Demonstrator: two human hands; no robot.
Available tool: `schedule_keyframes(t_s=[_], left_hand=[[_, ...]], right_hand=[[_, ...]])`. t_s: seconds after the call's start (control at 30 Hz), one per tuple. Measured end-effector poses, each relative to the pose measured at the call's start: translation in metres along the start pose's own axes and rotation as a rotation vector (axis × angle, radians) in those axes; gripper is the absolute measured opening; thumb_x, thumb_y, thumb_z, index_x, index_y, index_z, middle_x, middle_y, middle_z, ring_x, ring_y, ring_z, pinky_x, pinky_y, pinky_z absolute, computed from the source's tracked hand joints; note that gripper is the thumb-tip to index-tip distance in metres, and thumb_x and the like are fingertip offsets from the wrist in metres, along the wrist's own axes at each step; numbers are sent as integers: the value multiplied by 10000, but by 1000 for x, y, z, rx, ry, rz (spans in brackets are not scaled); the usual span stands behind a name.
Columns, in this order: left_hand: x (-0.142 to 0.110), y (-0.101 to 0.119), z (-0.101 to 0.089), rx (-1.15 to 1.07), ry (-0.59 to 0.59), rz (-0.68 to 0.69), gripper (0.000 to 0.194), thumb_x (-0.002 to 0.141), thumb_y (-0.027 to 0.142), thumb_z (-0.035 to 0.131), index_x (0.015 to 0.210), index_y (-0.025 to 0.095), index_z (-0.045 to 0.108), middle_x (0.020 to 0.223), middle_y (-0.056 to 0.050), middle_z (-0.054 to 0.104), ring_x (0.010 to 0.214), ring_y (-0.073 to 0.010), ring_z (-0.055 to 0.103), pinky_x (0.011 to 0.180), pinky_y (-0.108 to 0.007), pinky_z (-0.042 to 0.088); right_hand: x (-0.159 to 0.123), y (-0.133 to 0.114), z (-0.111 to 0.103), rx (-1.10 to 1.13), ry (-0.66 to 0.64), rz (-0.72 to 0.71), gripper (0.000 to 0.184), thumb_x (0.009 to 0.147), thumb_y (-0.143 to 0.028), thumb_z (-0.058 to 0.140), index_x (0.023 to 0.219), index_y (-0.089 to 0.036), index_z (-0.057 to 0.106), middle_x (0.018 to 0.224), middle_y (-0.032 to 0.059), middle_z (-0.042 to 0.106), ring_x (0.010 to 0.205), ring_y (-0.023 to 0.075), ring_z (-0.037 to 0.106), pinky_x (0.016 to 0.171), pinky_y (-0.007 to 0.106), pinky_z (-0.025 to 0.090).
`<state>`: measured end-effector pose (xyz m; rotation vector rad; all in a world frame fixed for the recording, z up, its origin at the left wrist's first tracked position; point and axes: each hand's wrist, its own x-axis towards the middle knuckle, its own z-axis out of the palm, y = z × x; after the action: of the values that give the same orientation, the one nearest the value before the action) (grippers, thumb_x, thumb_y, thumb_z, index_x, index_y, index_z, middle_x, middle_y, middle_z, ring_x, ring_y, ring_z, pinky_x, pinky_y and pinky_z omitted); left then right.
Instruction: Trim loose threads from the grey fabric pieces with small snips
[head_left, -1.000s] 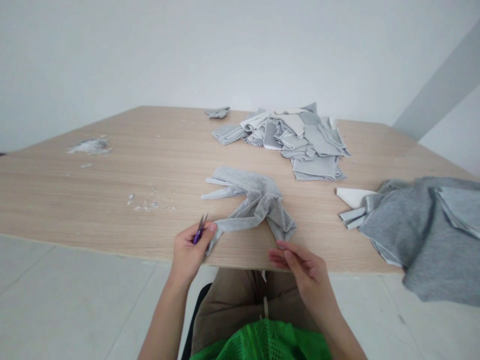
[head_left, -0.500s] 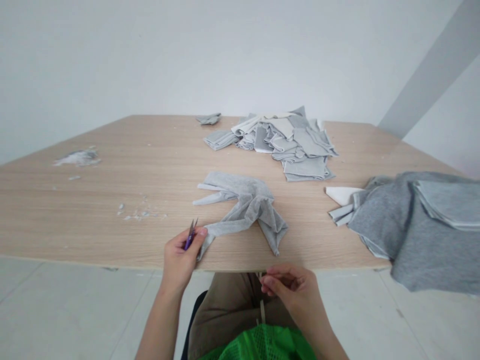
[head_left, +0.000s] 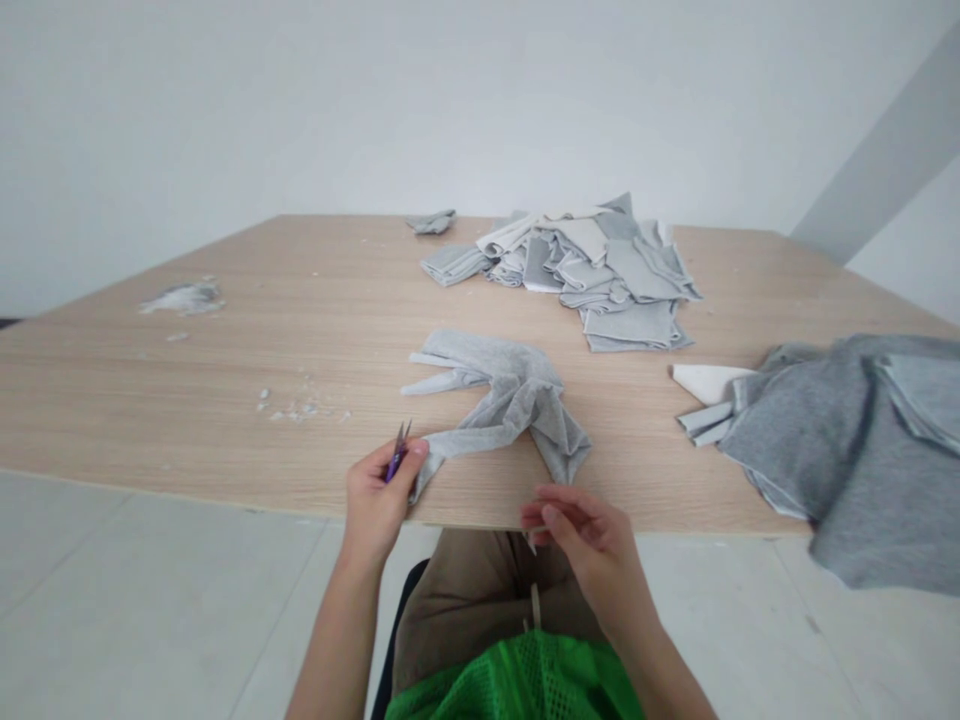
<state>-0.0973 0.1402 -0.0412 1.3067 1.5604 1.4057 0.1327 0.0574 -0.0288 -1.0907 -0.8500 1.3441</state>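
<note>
My left hand (head_left: 376,497) is closed around small purple thread snips (head_left: 395,463), blades pointing up and away. Between the same thumb and fingers it pinches one end of a crumpled light-grey knit cloth (head_left: 517,395). The cloth lies on the table in front of me, with narrow strips reaching left and a folded corner to the right. At the table's front edge, just below that corner, hovers my right hand (head_left: 581,530). Its fingers are loosely bent, with the thumb apart from them, and I see nothing held there.
A heap of folded grey and off-white cloth pieces (head_left: 600,270) lies at the back, with a small grey scrap (head_left: 432,222) left of it. Larger grey fabric (head_left: 840,440) overhangs the front edge at right. Lint (head_left: 184,296) and small scraps (head_left: 300,410) lie on the left.
My right hand drew back from the cloth's corner to the table edge, fingers closing together, then rose slightly and loosened. My left hand keeps its hold. The view shifted and came back.
</note>
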Motion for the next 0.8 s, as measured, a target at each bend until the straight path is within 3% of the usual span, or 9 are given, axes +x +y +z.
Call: schedule_keyframes(t_s=[0.13,0.27,0.33,0.4,0.5,0.63,0.8], left_hand=[[0,-2,1,-44,-33,-3,289,814,447,683,745,167,675,474,69,397,441,-88,317,414,-217,255],[0,-3,1,-60,-44,1,316,832,429,675,658,174,606,474,67,375,440,-83,299,421,-222,247],[1,-3,1,-64,-49,3,336,837,423,676,631,174,583,480,64,375,446,-80,300,425,-223,243],[1,-2,0,-67,-54,2,340,837,424,682,630,173,583,487,60,381,455,-81,309,429,-226,241],[1,-2,1,-70,-64,-9,320,838,430,682,666,169,615,493,59,390,457,-84,310,434,-232,242],[0,-1,1,-79,-64,-24,309,829,435,681,681,169,629,502,60,400,461,-86,310,441,-237,245],[-2,2,1,-87,-67,-24,295,840,415,675,683,168,639,510,62,396,466,-84,300,447,-237,236]], right_hand=[[25,-2,3,-268,9,-239,335,840,-262,695,1169,-199,674,1056,108,752,976,228,723,794,357,625],[53,-18,6,-733,16,-703,353,873,-171,634,1221,-221,667,1210,130,672,1120,260,632,918,421,569],[72,-27,6,-941,-113,-902,365,882,-135,617,1229,-233,673,1269,119,651,1200,276,579,1036,473,491],[91,-35,5,-1104,-305,-1006,402,885,-99,595,1259,-231,663,1280,108,659,1219,278,562,1079,492,445],[115,-42,2,-1222,-499,-1060,422,887,-56,555,1271,-195,661,1147,111,720,1085,256,625,1037,479,459],[128,-47,0,-1158,-584,-1084,295,914,-100,554,1145,-171,723,987,96,758,931,216,670,944,407,506],[130,-53,1,-998,-676,-927,251,915,-177,605,1128,-204,734,982,71,775,901,204,695,857,360,543]])
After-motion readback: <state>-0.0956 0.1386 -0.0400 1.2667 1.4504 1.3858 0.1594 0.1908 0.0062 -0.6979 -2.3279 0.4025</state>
